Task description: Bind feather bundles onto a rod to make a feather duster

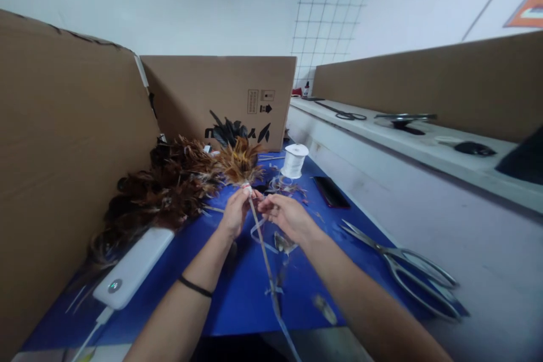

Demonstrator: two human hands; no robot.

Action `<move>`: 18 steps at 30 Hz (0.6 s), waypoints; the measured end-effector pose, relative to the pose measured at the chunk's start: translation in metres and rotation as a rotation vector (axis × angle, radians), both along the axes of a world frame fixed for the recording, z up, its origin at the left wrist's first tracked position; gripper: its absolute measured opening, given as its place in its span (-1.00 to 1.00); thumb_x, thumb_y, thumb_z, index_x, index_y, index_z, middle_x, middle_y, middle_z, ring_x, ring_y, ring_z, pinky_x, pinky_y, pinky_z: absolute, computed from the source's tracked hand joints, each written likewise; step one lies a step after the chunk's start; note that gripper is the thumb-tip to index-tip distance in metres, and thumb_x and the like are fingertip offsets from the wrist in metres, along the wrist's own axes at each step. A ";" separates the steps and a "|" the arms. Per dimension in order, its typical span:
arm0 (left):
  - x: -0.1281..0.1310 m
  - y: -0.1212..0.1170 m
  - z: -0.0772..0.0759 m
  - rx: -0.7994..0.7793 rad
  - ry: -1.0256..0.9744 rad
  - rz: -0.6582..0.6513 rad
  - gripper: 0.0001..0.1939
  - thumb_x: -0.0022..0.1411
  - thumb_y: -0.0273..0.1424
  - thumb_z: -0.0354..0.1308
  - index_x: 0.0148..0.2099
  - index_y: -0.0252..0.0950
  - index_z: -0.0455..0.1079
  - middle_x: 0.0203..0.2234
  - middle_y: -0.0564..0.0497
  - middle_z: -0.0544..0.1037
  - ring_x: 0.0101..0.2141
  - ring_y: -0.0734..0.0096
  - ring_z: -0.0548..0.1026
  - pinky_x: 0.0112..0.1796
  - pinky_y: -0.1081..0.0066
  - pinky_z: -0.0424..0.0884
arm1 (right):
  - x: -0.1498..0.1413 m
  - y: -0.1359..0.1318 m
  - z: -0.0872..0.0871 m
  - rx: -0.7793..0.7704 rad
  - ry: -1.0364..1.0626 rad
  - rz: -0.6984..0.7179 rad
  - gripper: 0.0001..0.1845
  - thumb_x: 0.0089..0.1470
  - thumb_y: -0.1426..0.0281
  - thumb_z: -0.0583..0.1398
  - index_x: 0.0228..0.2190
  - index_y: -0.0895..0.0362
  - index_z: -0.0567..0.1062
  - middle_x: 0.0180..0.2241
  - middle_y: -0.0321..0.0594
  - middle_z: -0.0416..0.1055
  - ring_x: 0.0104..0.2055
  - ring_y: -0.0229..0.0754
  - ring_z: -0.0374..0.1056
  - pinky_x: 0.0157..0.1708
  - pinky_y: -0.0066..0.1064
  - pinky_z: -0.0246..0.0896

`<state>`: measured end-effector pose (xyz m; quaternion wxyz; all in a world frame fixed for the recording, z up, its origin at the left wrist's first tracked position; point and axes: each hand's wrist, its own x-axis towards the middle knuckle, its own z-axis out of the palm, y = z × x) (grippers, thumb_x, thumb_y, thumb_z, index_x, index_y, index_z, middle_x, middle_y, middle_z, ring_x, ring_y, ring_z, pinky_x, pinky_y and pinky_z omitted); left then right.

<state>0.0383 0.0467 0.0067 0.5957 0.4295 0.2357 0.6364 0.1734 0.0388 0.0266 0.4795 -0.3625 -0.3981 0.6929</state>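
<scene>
My left hand (236,212) is closed around the wrapped neck of a feather duster, just under its brown feather head (240,163). The thin stick handle (262,237) runs down toward me from between my hands. Close on the right, my right hand (285,214) has its fingers pinched on a narrow translucent ribbon (257,232), which loops below the fingers. A white wrap with red marks shows at the base of the feathers. The exact grip of the right fingertips is partly hidden.
Brown feather bundles (169,184) pile on the left beside a white power bank (134,267) with a cable. A white ribbon spool (294,161), a dark phone (331,192) and large scissors (403,266) lie on the right of the blue table (250,311). Cardboard (190,96) walls the back.
</scene>
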 end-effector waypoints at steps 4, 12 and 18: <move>-0.006 -0.001 0.006 -0.058 -0.012 -0.064 -0.75 0.09 -0.24 0.12 -0.40 -0.35 0.28 -0.50 0.03 0.43 -0.53 0.50 0.41 -0.42 0.42 0.38 | 0.039 0.004 0.019 -0.001 0.015 0.143 -0.85 -0.07 0.34 0.20 -0.52 0.18 0.38 -0.76 -0.50 0.10 -0.76 -0.46 -0.02 -0.68 -0.54 0.00; -0.023 -0.001 0.019 -0.119 0.098 -0.161 -0.73 0.14 -0.18 0.07 -0.30 -0.30 0.26 -0.69 0.23 0.12 -0.78 0.73 0.01 -0.79 0.69 -0.10 | 0.143 -0.007 0.037 0.243 -0.622 -0.042 -0.75 -0.02 0.21 0.16 -0.48 0.16 0.39 -0.72 -0.48 0.08 -0.71 -0.44 -0.06 -0.66 -0.56 -0.11; -0.029 -0.006 0.029 -0.099 0.209 -0.159 -0.70 0.13 -0.18 0.10 -0.20 -0.30 0.29 -0.67 0.21 0.15 -0.76 0.73 0.07 -0.77 0.70 0.00 | 0.238 -0.034 0.003 0.388 -1.783 -0.262 -0.80 -0.05 0.45 0.08 -0.39 0.17 0.49 -0.35 -0.12 0.43 -0.30 -0.12 0.33 -0.28 -0.34 0.17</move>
